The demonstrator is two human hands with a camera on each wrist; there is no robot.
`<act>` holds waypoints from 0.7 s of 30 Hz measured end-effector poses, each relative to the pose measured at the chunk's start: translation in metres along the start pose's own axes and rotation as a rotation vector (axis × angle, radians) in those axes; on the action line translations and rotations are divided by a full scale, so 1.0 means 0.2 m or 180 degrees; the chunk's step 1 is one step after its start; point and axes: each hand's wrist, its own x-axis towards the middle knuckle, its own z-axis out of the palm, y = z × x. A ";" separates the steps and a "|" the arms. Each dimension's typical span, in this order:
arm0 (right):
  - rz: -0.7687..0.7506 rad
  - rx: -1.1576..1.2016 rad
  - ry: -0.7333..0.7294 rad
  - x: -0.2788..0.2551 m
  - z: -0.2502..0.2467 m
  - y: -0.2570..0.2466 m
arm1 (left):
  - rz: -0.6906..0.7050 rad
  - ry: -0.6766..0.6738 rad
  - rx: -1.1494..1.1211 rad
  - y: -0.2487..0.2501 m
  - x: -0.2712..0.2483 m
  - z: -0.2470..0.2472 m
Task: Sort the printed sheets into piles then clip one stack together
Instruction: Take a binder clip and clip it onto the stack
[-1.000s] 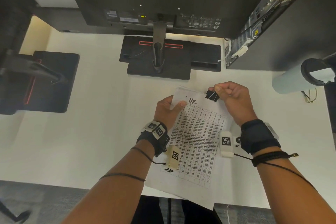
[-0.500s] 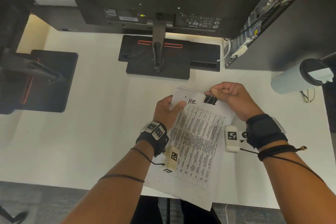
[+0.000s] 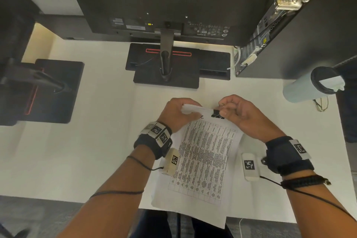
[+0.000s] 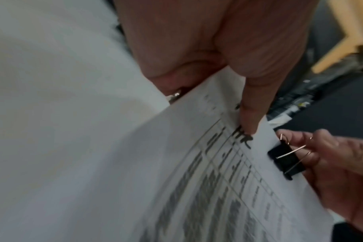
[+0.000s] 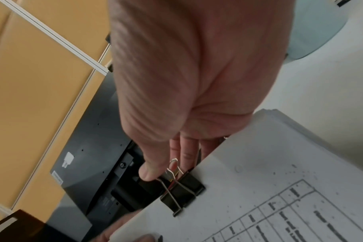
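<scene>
A stack of printed sheets [image 3: 204,162] with a table of text hangs over the desk's near edge, its top end lifted. My left hand [image 3: 178,113] grips the stack's top left corner, thumb [image 4: 249,121] on the top sheet [image 4: 197,188] beside a handwritten mark. A black binder clip [image 3: 216,113] sits on the stack's top edge. My right hand [image 3: 234,111] pinches the wire handles of the clip [image 5: 182,193], thumb and fingers curled round them. The left wrist view shows the clip [image 4: 286,159] biting the paper edge. The printed sheets [image 5: 269,204] fill the lower right of the right wrist view.
A monitor [image 3: 173,0] on a black stand [image 3: 166,67] is just behind the hands. A computer tower [image 3: 286,25] stands at the back right, with a pale tumbler [image 3: 309,87] in front of it. A second stand base [image 3: 50,91] lies at the left on the white desk [image 3: 92,150].
The right hand brought the clip down from above the sheets onto the stack's top edge. Both hands lifted the top of the stack and drew closer together.
</scene>
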 end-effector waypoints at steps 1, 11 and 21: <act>-0.0027 0.0016 -0.0044 -0.01 0.00 -0.02 | 0.0091 -0.0049 0.0355 0.04 0.00 -0.02; -0.0291 -0.0424 0.0277 -0.13 0.07 -0.12 | 0.1040 -0.0057 0.2391 0.23 -0.06 0.01; -0.0850 -0.0947 0.1186 -0.16 0.16 -0.09 | 0.1007 0.0236 0.1908 0.20 -0.10 0.04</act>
